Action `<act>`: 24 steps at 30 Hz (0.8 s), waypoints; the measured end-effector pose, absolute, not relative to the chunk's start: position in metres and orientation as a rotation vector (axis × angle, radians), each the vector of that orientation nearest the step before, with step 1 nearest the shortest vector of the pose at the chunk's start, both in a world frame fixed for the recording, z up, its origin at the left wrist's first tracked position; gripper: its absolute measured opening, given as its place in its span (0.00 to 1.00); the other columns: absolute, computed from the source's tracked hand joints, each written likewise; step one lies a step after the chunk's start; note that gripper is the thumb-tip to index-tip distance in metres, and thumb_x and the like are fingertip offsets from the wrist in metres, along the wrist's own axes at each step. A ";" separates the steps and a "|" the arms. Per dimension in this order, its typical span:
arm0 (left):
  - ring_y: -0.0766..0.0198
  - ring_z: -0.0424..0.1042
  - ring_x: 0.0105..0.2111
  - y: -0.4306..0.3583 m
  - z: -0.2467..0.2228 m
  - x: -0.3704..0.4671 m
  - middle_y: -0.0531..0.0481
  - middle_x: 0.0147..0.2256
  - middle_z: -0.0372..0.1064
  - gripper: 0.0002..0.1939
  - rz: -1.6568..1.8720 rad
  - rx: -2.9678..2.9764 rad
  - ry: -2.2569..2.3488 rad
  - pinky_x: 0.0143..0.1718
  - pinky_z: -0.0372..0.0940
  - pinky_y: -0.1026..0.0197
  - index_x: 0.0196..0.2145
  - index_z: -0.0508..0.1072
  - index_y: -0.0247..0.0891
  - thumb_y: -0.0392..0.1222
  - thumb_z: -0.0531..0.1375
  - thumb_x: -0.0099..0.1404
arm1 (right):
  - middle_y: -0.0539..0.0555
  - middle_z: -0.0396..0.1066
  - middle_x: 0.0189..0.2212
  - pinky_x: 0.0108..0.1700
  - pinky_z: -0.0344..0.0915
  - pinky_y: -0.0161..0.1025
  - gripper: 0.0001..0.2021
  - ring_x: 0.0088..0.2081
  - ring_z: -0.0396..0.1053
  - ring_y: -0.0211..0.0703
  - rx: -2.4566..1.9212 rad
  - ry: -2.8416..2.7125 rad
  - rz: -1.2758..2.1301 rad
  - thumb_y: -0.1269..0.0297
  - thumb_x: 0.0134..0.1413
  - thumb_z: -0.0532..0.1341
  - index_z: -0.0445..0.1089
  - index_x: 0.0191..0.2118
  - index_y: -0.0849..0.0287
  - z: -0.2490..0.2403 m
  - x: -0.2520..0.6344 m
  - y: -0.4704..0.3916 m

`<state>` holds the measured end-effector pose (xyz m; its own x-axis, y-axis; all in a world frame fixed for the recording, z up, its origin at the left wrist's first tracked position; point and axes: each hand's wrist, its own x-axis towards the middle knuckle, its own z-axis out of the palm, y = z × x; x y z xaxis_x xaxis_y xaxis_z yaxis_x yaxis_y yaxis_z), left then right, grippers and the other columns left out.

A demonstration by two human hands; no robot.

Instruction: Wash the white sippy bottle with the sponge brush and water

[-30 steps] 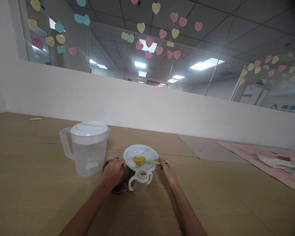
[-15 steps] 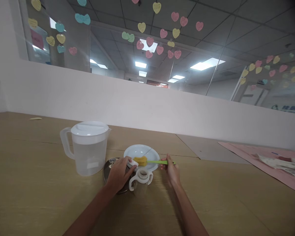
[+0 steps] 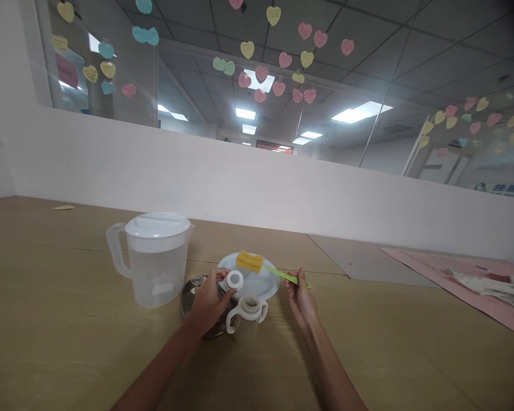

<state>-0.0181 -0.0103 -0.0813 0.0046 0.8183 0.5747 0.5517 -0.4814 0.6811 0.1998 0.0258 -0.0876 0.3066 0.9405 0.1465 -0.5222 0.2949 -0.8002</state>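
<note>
Between the thumb and fingers of my left hand [image 3: 209,299] is a small round white bottle cap [image 3: 234,279], its ring-shaped face turned toward me. My right hand [image 3: 302,297] grips the green handle of a bottle brush [image 3: 251,262], whose yellow sponge head is raised over the white bowl [image 3: 268,290]. Sponge and cap are apart. In front of the bowl stands a clear baby bottle [image 3: 251,304] with a white two-handled collar and an uncovered mouth. Under my left hand lies a round dark metal lid [image 3: 188,299] with a knob, partly hidden.
A lidded translucent pitcher [image 3: 156,262] of water stands left of the lid. Farther right, a pink mat [image 3: 437,271] carries a crumpled whitish item [image 3: 488,288]. A low white wall [image 3: 240,182] with glass above borders the table's back.
The yellow sponge head has lifted up and away from the white cap. My left hand has turned the cap so its round face shows. The bottle stays in place.
</note>
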 end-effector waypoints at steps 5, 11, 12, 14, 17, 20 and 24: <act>0.59 0.67 0.47 -0.005 -0.088 -0.019 0.43 0.47 0.65 0.19 1.530 1.977 1.322 0.48 0.62 0.53 0.47 0.59 0.37 0.44 0.56 0.58 | 0.47 0.68 0.18 0.22 0.64 0.27 0.16 0.18 0.64 0.30 -0.762 -0.655 1.075 0.51 0.41 0.64 0.68 0.23 0.62 -0.092 0.210 0.031; 0.59 0.65 0.48 -0.005 -0.090 -0.019 0.44 0.50 0.61 0.25 1.532 1.987 1.234 0.47 0.64 0.56 0.56 0.55 0.40 0.45 0.52 0.61 | 0.46 0.68 0.18 0.19 0.63 0.27 0.16 0.17 0.64 0.31 -0.823 -0.622 1.055 0.51 0.42 0.63 0.68 0.24 0.61 -0.096 0.220 0.035; 0.60 0.65 0.47 -0.006 -0.089 -0.019 0.44 0.50 0.61 0.25 1.504 2.014 1.234 0.46 0.64 0.56 0.56 0.56 0.40 0.45 0.51 0.62 | 0.46 0.67 0.17 0.18 0.62 0.27 0.16 0.17 0.63 0.31 -0.831 -0.649 1.094 0.51 0.42 0.63 0.67 0.24 0.61 -0.096 0.218 0.035; 0.61 0.67 0.43 -0.008 -0.086 -0.019 0.44 0.48 0.62 0.24 1.443 2.087 1.246 0.45 0.65 0.57 0.56 0.56 0.40 0.44 0.50 0.62 | 0.47 0.67 0.17 0.18 0.63 0.28 0.16 0.16 0.63 0.31 -0.819 -0.680 1.148 0.51 0.43 0.63 0.66 0.23 0.61 -0.095 0.213 0.033; 0.61 0.68 0.39 -0.011 -0.082 -0.019 0.45 0.43 0.67 0.22 1.374 2.170 1.280 0.43 0.64 0.56 0.54 0.60 0.39 0.43 0.48 0.63 | 0.47 0.68 0.18 0.19 0.64 0.27 0.16 0.17 0.63 0.30 -0.790 -0.682 1.181 0.52 0.43 0.63 0.65 0.22 0.60 -0.092 0.205 0.030; 0.60 0.68 0.39 -0.013 -0.079 -0.020 0.46 0.41 0.69 0.20 1.385 2.124 1.322 0.43 0.64 0.57 0.52 0.64 0.39 0.43 0.48 0.63 | 0.48 0.68 0.18 0.18 0.63 0.26 0.15 0.16 0.63 0.30 -0.797 -0.680 1.178 0.53 0.43 0.63 0.67 0.23 0.61 -0.092 0.202 0.029; 0.61 0.69 0.38 -0.015 -0.077 -0.020 0.47 0.41 0.69 0.20 1.418 2.001 1.292 0.42 0.65 0.57 0.51 0.64 0.40 0.45 0.51 0.61 | 0.48 0.68 0.17 0.18 0.62 0.27 0.16 0.16 0.63 0.30 -0.794 -0.692 1.149 0.52 0.43 0.63 0.67 0.23 0.62 -0.093 0.201 0.030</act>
